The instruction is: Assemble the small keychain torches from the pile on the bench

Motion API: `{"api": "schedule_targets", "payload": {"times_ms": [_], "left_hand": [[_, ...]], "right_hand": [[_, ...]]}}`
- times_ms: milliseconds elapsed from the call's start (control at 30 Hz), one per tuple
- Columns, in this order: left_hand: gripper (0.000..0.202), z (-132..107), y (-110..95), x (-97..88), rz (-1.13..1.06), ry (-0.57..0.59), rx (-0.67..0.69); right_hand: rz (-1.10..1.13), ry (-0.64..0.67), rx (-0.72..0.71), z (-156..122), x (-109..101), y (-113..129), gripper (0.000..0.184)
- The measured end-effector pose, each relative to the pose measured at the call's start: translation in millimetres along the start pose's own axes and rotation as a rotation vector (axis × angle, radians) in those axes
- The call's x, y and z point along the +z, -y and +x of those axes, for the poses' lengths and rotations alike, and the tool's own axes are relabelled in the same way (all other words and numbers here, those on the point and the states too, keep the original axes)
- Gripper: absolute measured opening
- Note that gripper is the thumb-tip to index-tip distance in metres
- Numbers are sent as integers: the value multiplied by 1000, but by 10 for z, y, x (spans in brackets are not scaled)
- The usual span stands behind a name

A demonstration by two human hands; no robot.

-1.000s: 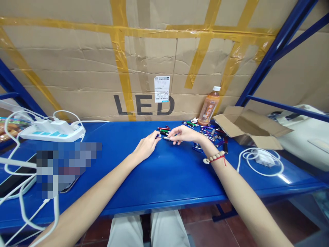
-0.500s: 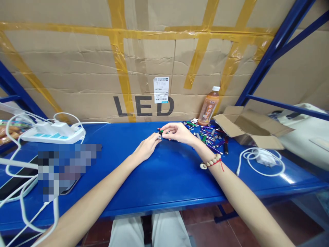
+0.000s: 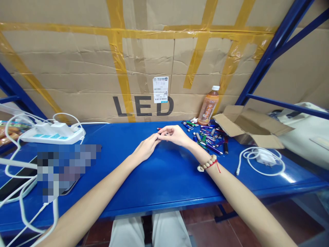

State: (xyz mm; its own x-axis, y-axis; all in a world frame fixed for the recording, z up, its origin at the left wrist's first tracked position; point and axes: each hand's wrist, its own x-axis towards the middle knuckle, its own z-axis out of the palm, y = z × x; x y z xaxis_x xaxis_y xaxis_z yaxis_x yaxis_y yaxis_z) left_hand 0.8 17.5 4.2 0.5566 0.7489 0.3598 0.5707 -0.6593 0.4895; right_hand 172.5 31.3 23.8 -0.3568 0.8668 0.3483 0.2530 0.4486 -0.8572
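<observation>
My left hand [image 3: 147, 146] is closed above the blue table, its fingertips pinched around a small keychain flashlight that the fingers almost wholly cover. Against those fingertips, my right hand [image 3: 174, 135] closes its thumb and fingers on the same flashlight. A red tip [image 3: 158, 129] shows just behind the fingers; whether it belongs to the held piece or to another lying there I cannot tell. To the right of my right hand lies a loose pile of small keychain flashlights [image 3: 215, 149] in blue, green, red and black, with metal clips among them.
A drink bottle [image 3: 207, 106] stands behind the pile, beside an open cardboard box [image 3: 246, 127]. A white charger with coiled cable [image 3: 266, 158] lies at right. At left are a power strip [image 3: 55, 137], cables and a phone-like device. A large carton [image 3: 144, 68] backs the table [image 3: 154, 181].
My right hand has shifted slightly down and left over the left fingertips. The flashlight's silver end, visible before, is now covered by the fingers.
</observation>
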Motion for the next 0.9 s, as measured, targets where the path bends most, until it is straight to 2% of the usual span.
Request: {"api": "schedule_targets", "payload": {"times_ms": [67, 133, 200, 333, 400, 467, 567, 700, 800, 900], "left_hand": [[21, 2, -6, -1, 20, -8, -8], [21, 3, -24, -6, 45, -14, -13], [20, 4, -45, -14, 61, -21, -8], [19, -2, -53, -18, 52, -29, -49], [22, -8, -32, -5, 14, -48, -97], [27, -12, -2, 13, -22, -96, -120], [24, -17, 30, 36, -37, -151, -98], [17, -18, 29, 38, -32, -139, -92], [15, -17, 22, 34, -35, -137, -98], [15, -16, 26, 37, -40, -144, -96]], "right_hand": [[-34, -41, 21, -1, -20, 51, 33], [-89, -139, 37, 1, -117, 102, 34], [-164, -299, 26, 4, -297, 114, 34], [-379, -717, 24, -12, -750, -21, 31], [-447, -842, 102, -40, -921, -112, 30], [-552, -896, 182, -80, -1025, -178, 29], [-729, -829, 292, -151, -1097, -232, 24], [-854, -578, 430, -212, -1116, -322, 21], [-878, -434, 416, -211, -1082, -426, 22], [-884, -358, 417, -201, -1030, -515, 21]]}}
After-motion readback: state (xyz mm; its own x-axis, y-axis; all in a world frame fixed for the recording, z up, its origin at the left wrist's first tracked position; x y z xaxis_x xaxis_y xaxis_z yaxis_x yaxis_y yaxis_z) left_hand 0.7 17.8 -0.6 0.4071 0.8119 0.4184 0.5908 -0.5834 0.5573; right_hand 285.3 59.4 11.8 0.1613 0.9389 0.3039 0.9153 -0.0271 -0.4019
